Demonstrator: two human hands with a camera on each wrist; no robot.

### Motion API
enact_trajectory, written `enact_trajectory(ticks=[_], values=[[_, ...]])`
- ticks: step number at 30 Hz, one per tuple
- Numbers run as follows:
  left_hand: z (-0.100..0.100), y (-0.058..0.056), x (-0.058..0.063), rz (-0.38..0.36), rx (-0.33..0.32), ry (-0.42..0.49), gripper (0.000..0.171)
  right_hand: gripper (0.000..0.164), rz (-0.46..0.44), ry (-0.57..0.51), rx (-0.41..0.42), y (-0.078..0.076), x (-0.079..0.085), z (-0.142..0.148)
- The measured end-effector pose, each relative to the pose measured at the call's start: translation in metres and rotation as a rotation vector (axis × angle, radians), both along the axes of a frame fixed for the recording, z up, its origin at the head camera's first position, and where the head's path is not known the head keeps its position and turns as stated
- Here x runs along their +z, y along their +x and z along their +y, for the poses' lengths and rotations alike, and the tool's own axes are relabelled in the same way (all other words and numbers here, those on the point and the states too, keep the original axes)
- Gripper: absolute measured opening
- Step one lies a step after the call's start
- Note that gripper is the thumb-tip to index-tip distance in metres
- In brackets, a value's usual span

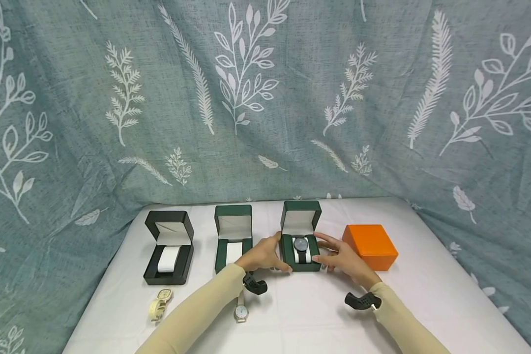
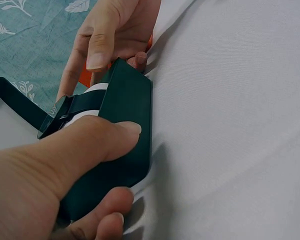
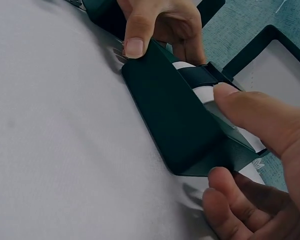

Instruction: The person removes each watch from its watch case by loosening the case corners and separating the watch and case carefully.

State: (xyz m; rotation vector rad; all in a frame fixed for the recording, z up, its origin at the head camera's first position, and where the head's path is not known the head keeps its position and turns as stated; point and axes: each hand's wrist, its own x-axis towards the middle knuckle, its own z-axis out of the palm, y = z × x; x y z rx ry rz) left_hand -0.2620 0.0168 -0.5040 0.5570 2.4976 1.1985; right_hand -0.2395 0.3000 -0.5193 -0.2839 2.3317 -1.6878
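Observation:
A green watch box (image 1: 307,267) stands with its lid raised, a black-strapped watch (image 1: 301,245) round the white cushion inside. My left hand (image 1: 263,253) holds the box's left side. In the left wrist view, its thumb lies across the box front (image 2: 127,100) and other fingers bend by the side. At the right side, my right hand (image 1: 345,258) grips the same box. Its thumb (image 3: 240,100) reaches over the rim near the cushion, while curled fingers (image 3: 230,200) sit by the outer side. Part of the left side is hidden behind the left hand.
Left of the hands stand another open green box (image 1: 221,253) and an open black box (image 1: 165,279), each with a white cushion. Two watches lie in front: a gold one (image 1: 159,306) and a pale-strapped one (image 1: 241,313). An orange box (image 1: 370,241) stands at right.

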Motion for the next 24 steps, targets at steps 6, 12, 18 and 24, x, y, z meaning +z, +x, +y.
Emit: enact_trajectory(ticks=[6,12,18,24], values=[[-0.0007,-0.0003,0.0009,0.004,0.001,0.021,0.121,0.079,-0.004,0.003,0.04,-0.0016,-0.0002,-0.0003],[-0.0004,-0.0003,-0.0003,-0.011,-0.005,0.03,0.121,0.081,-0.03,0.017,0.044,-0.0029,-0.0003,0.0001],[-0.0006,-0.0012,-0.0025,-0.01,-0.015,0.032,0.122,0.082,-0.055,0.037,0.053,-0.0034,0.0027,0.0008],[-0.001,-0.0022,-0.0024,-0.006,-0.012,0.013,0.124,0.082,-0.078,0.051,0.035,-0.0043,0.0051,-0.0005]])
